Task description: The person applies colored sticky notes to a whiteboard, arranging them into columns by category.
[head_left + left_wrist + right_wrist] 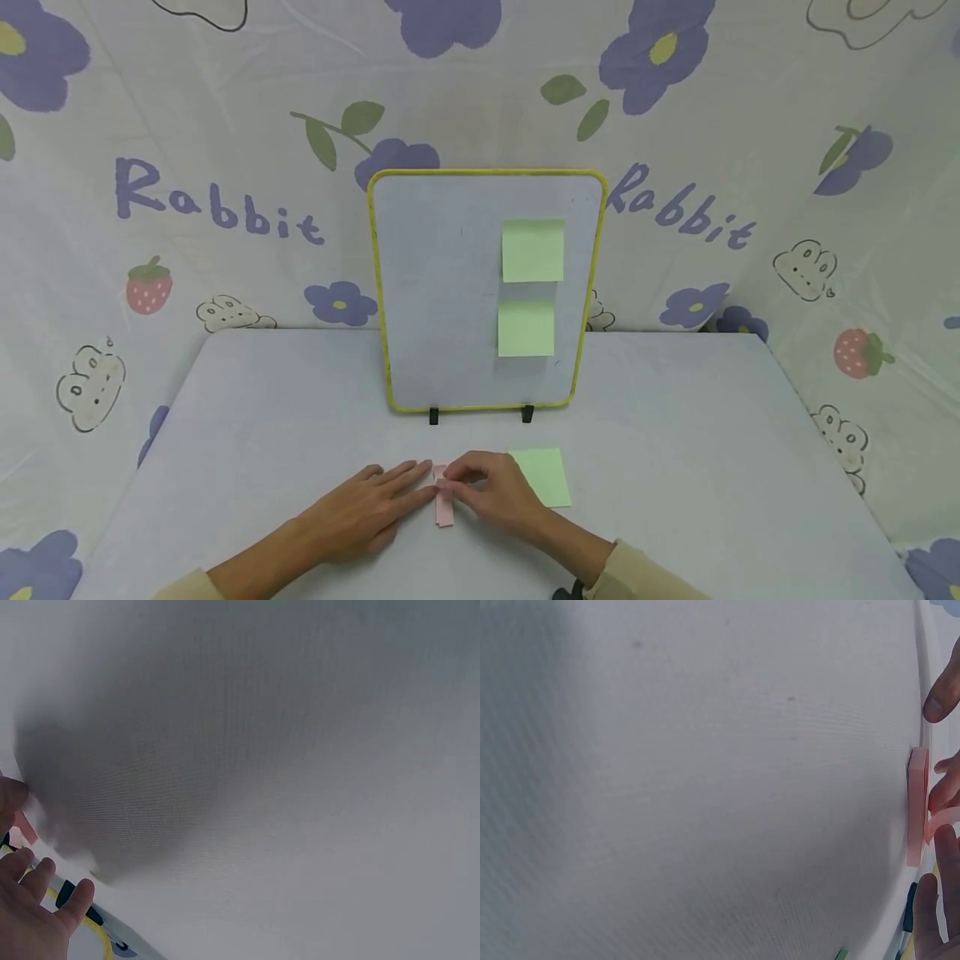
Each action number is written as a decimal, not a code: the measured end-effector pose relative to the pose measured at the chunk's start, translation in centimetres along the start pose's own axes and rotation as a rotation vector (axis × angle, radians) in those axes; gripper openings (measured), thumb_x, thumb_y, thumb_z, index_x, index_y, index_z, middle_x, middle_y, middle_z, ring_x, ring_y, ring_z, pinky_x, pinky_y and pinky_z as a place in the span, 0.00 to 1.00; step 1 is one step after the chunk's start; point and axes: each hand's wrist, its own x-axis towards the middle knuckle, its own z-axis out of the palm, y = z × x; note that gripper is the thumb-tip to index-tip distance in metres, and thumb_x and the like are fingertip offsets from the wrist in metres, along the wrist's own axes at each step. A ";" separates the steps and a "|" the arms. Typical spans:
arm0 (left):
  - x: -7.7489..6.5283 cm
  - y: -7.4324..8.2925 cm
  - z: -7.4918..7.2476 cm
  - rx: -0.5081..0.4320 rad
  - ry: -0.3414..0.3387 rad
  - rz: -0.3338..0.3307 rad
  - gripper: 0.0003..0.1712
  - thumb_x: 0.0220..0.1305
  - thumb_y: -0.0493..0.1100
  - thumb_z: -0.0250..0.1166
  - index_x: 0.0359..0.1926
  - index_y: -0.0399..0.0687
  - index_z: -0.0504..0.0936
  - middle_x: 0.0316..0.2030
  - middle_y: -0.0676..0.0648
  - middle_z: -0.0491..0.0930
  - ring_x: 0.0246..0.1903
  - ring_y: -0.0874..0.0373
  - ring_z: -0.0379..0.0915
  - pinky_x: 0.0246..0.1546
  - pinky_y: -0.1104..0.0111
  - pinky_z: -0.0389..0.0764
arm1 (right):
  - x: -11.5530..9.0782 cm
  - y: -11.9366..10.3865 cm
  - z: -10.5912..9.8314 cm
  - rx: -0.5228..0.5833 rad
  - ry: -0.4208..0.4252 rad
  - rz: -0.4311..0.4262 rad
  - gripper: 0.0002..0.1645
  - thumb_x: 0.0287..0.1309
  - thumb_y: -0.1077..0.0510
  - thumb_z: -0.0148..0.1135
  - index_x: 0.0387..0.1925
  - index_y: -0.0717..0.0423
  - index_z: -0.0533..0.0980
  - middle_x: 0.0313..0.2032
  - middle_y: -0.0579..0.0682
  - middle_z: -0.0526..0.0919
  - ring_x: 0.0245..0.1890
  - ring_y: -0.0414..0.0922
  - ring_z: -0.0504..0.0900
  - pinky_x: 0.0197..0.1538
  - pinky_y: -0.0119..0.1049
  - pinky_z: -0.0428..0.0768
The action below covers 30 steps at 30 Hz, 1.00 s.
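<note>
A narrow pink sticky note pad lies on the table, its long side running front to back. My left hand rests flat on the table to its left, fingers straight and fingertips at the pad's edge. From the other side, my right hand pinches a pink sticky note at the pad between thumb and index finger. The thin pink sticky note stands lifted off the pad in the right wrist view. A green square sticky note lies on the table just right of my right hand, which partly covers it.
Behind the hands stands a whiteboard with a yellow frame, on black feet. An upper green note and a lower green note stick to its right half. A black object shows by the right sleeve.
</note>
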 end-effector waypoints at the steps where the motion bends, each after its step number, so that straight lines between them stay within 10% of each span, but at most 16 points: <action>1: 0.1 0.0 -0.1 -0.006 -0.008 -0.005 0.34 0.67 0.45 0.62 0.73 0.51 0.67 0.71 0.41 0.65 0.66 0.49 0.68 0.51 0.57 0.77 | 0.0 0.0 -0.1 -0.008 0.004 -0.002 0.03 0.61 0.58 0.69 0.37 0.51 0.85 0.37 0.39 0.87 0.40 0.35 0.84 0.48 0.33 0.82; 30: 0.5 0.2 -0.7 0.014 -0.039 -0.009 0.30 0.67 0.46 0.62 0.69 0.52 0.73 0.73 0.47 0.63 0.68 0.50 0.64 0.55 0.52 0.76 | 2.5 -1.7 -2.8 -0.028 0.211 -0.098 0.04 0.61 0.62 0.68 0.38 0.58 0.85 0.37 0.46 0.88 0.39 0.40 0.87 0.46 0.34 0.83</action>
